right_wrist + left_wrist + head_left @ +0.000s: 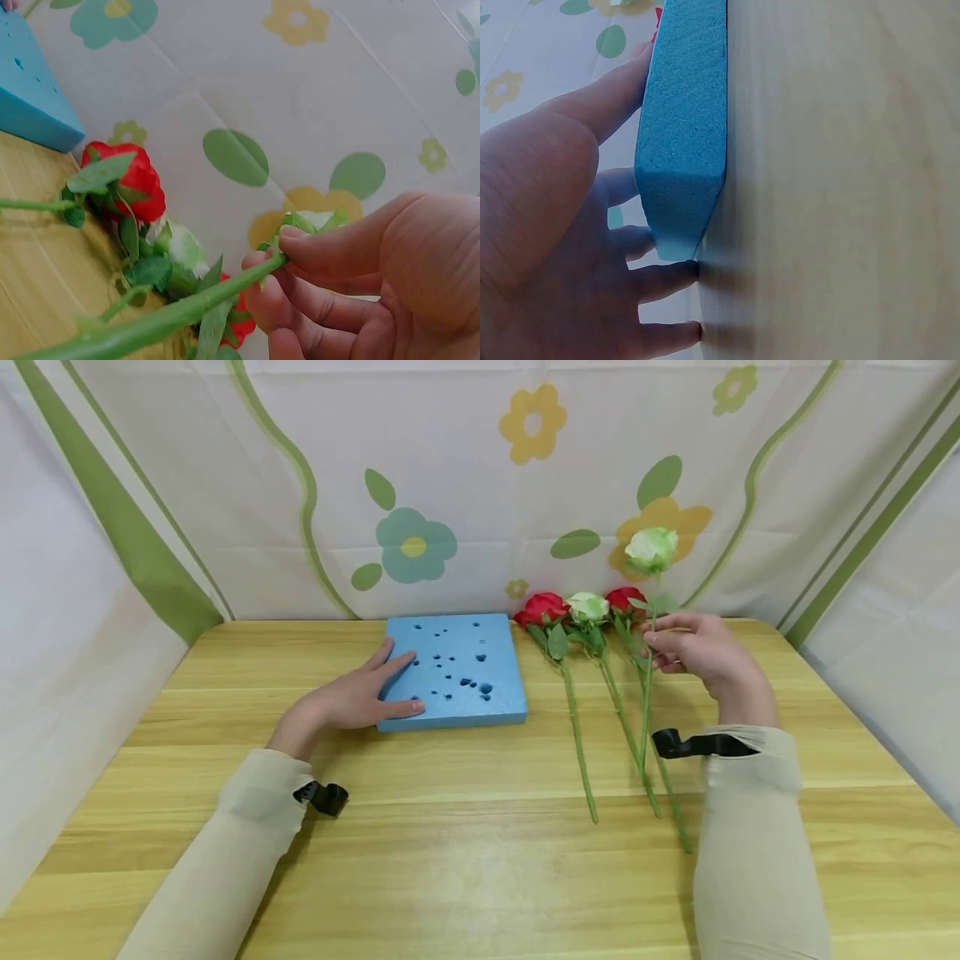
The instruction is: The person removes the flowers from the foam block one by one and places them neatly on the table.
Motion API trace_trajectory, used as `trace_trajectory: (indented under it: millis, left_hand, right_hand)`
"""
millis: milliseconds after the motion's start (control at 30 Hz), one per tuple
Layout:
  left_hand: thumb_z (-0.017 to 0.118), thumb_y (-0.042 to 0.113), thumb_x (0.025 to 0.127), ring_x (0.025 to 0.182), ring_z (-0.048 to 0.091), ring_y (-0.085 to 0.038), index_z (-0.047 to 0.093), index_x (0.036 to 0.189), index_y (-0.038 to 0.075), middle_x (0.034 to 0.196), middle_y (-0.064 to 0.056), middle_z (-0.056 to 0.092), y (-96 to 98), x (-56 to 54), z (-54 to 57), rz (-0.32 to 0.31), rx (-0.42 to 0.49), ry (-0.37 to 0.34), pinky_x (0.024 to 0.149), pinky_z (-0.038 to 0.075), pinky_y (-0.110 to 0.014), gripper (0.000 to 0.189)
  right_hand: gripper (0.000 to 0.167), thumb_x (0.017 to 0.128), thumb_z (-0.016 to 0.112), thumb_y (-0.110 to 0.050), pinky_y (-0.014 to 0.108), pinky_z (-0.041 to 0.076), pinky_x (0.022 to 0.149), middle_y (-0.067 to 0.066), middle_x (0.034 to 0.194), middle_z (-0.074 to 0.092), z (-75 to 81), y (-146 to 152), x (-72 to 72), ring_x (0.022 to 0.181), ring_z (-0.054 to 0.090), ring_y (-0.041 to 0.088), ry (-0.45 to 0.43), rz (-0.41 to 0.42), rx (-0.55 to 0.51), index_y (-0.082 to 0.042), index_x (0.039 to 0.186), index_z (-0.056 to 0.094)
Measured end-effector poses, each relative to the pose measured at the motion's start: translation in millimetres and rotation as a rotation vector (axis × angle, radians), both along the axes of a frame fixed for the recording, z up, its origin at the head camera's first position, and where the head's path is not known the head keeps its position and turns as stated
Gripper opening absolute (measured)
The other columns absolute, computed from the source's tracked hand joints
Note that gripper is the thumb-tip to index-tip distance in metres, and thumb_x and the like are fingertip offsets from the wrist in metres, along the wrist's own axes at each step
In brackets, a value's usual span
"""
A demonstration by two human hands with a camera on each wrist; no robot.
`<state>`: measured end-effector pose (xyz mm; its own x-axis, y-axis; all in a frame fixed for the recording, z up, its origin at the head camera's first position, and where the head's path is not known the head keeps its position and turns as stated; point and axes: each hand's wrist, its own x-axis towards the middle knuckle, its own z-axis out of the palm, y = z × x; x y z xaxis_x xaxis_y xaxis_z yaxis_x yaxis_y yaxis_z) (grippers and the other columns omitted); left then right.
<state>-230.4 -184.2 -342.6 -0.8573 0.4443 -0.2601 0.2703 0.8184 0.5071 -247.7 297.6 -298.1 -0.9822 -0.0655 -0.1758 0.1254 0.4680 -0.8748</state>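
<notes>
A blue foam block [465,639] with many holes in its top lies flat on the table. My left hand [356,693] rests on its left side, fingers spread; in the left wrist view two fingertips reach down to the table beside the foam block [682,112]. My right hand [693,652] pinches the stem of a white-green artificial rose [651,550] between thumb and fingers, its bloom raised above the others. In the right wrist view the pinched green stem [172,315] runs toward the camera. Beneath lie a red rose [543,608], a white-green rose [588,608] and another red rose [625,599].
The wooden table [450,860] ends at a flower-printed cloth [465,468] hanging behind the block and blooms. White cloth also hangs at both sides. The lying stems point toward the table's front, right of the block.
</notes>
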Motion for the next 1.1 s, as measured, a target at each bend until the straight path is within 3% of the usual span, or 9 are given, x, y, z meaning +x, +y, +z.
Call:
trace_trajectory:
  millis: [200,367,600,867,1100]
  left_hand:
    - [0.061,0.064,0.101,0.166,0.003,-0.046,0.01,0.173,0.024,0.179,-0.012,-0.017,-1.0,-0.3,-1.3,0.008,0.001,-0.004,0.13,0.02,-0.067,0.096]
    - [0.061,0.064,0.101,0.166,0.003,-0.048,0.011,0.173,0.023,0.179,-0.013,-0.017,-0.4,-0.1,-0.6,0.004,0.009,-0.002,0.13,0.02,-0.068,0.097]
    - [0.061,0.063,0.101,0.166,0.004,-0.047,0.012,0.173,0.024,0.179,-0.012,-0.017,-0.4,0.8,0.6,0.01,0.009,-0.007,0.13,0.021,-0.068,0.095]
    - [0.061,0.063,0.101,0.166,0.005,-0.047,0.011,0.173,0.025,0.18,-0.011,-0.017,-0.6,0.5,-0.5,0.012,0.001,-0.004,0.129,0.021,-0.068,0.095]
    - [0.061,0.064,0.101,0.166,0.004,-0.048,0.011,0.173,0.025,0.18,-0.011,-0.017,-0.5,0.1,-0.6,0.013,-0.001,-0.004,0.13,0.02,-0.068,0.096]
  right_hand:
    - [0.053,0.11,0.059,-0.026,0.021,0.06,0.075,-0.033,0.101,0.067,-11.3,24,-1.2,0.079,0.067,0.004,-0.044,-0.003,-0.002,0.003,0.151,0.044]
    - [0.056,0.11,0.058,-0.027,0.021,0.061,0.078,-0.036,0.101,0.067,-18.7,39,-1.5,0.08,0.065,0.001,-0.074,-0.031,-0.024,0.003,0.155,0.042]
    - [0.028,0.11,0.059,-0.022,0.022,0.061,0.076,-0.034,0.095,0.07,-33.2,54,-2.8,0.076,0.066,0.0,-0.147,-0.049,-0.051,-0.009,0.135,0.056]
    - [0.059,0.109,0.061,-0.025,0.02,0.06,0.076,-0.03,0.088,0.07,-46.7,51,-6.2,0.078,0.065,-0.002,-0.189,-0.058,0.055,0.003,0.157,0.042]
    - [0.063,0.107,0.064,-0.027,0.021,0.061,0.076,-0.024,0.081,0.07,-48.5,47,-6.1,0.077,0.067,-0.002,-0.179,-0.126,0.105,0.003,0.158,0.043]
